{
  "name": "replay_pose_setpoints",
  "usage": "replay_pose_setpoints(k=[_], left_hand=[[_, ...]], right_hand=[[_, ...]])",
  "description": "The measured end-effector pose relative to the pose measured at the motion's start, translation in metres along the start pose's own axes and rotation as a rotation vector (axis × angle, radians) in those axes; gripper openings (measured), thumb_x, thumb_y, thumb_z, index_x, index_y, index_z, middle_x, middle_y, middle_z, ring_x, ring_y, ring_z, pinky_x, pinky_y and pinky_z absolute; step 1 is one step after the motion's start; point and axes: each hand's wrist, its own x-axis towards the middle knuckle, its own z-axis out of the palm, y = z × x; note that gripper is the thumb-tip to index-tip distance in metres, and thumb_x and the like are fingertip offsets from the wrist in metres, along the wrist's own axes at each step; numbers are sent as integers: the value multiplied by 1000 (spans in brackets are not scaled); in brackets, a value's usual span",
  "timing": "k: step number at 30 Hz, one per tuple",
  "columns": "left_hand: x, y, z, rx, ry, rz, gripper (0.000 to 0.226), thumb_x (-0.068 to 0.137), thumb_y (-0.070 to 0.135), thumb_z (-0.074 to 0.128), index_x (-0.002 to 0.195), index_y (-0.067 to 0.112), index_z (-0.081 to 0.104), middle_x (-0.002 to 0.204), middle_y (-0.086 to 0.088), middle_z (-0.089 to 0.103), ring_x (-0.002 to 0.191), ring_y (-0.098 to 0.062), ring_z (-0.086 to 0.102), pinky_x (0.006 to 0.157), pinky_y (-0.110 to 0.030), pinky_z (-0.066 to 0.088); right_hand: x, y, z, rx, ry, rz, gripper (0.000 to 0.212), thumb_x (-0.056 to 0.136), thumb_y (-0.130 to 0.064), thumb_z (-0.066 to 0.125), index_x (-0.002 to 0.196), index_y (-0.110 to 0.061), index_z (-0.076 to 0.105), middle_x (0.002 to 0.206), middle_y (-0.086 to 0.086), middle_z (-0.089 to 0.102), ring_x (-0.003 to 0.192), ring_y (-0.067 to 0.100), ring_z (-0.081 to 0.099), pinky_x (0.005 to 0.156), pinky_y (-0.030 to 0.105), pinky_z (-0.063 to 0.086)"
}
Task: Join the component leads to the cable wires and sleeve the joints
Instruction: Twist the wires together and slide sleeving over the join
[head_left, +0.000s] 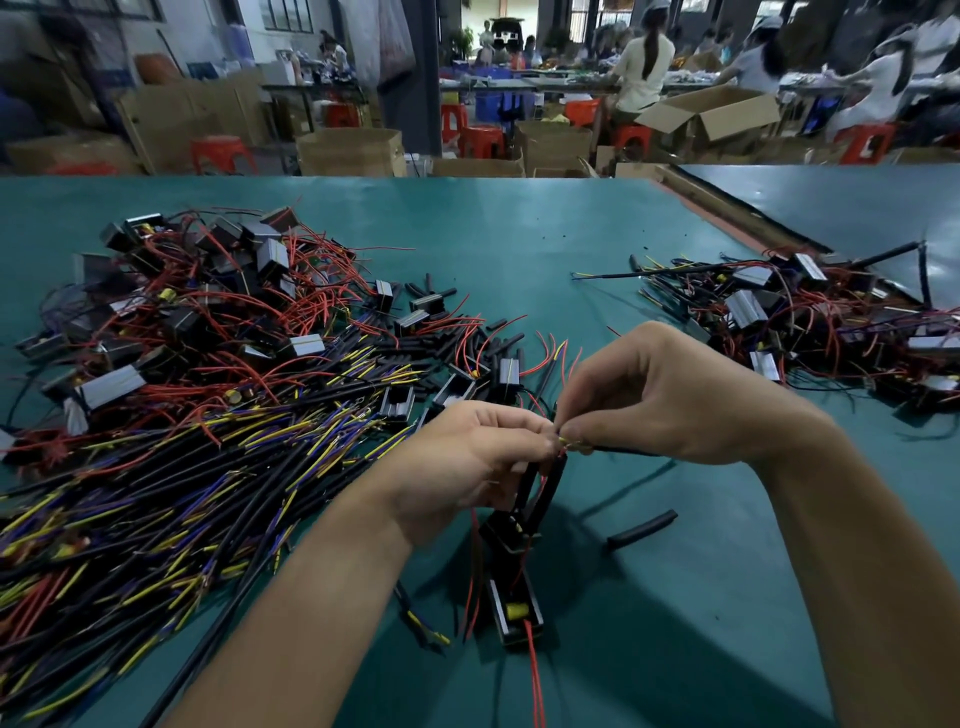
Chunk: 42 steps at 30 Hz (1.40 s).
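Observation:
My left hand (467, 462) and my right hand (660, 395) meet above the green table (519, 249). Their fingertips pinch the same small joint of a red lead and a yellow cable wire (567, 443). Two black sleeves (543, 488) hang from my left fingers down to a black component (504, 532). A black cable (623, 448) runs right from the joint under my right palm. A second black component (514, 608) with a yellow part and red leads lies below on the table.
A big heap of black cables with yellow and blue wires (182, 483) fills the left side, with boxed components and red leads (208, 312) behind it. Finished assemblies (810, 312) are piled at the right. Loose black sleeves (642, 529) lie near my right wrist. People work at far benches.

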Motion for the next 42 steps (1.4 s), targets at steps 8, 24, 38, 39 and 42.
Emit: replay_pose_setpoints(k=[8, 24, 38, 39, 42], left_hand=[[0, -1, 2, 147, 191, 364, 18, 84, -2, 67, 71, 9, 66, 51, 10, 51, 44, -3, 35, 44, -13, 28], [-5, 1, 1, 365, 263, 553, 6, 74, 14, 79, 70, 18, 75, 43, 8, 46, 41, -8, 30, 41, -18, 20], [-7, 3, 4, 378, 174, 439, 9, 69, 28, 76, 74, 21, 78, 55, -29, 55, 51, -20, 33, 43, -41, 25], [-7, 4, 5, 361, 167, 417, 9, 69, 26, 76, 74, 19, 78, 60, -32, 57, 54, -21, 36, 45, -44, 29], [-5, 2, 5, 307, 103, 362, 5, 71, 13, 78, 67, 16, 75, 59, -14, 65, 58, -17, 45, 54, -34, 35]], right_hand=[[-2, 0, 1, 191, -36, 152, 24, 96, -7, 57, 76, -6, 69, 67, 8, 70, 60, 18, 63, 61, 22, 52], [-1, 12, 1, 390, -122, 141, 17, 83, -14, 64, 69, -14, 73, 62, 8, 65, 56, 14, 58, 54, 20, 47], [-6, 8, -5, 171, -239, 133, 9, 81, -11, 70, 72, -12, 69, 60, 3, 64, 54, 10, 56, 55, 16, 45], [-7, 7, -5, 142, -233, 135, 9, 80, -11, 70, 71, -10, 68, 59, 3, 63, 53, 10, 55, 55, 16, 44], [-7, 1, -3, 64, -216, 134, 10, 78, -13, 68, 71, -6, 67, 57, 4, 61, 53, 10, 53, 54, 17, 42]])
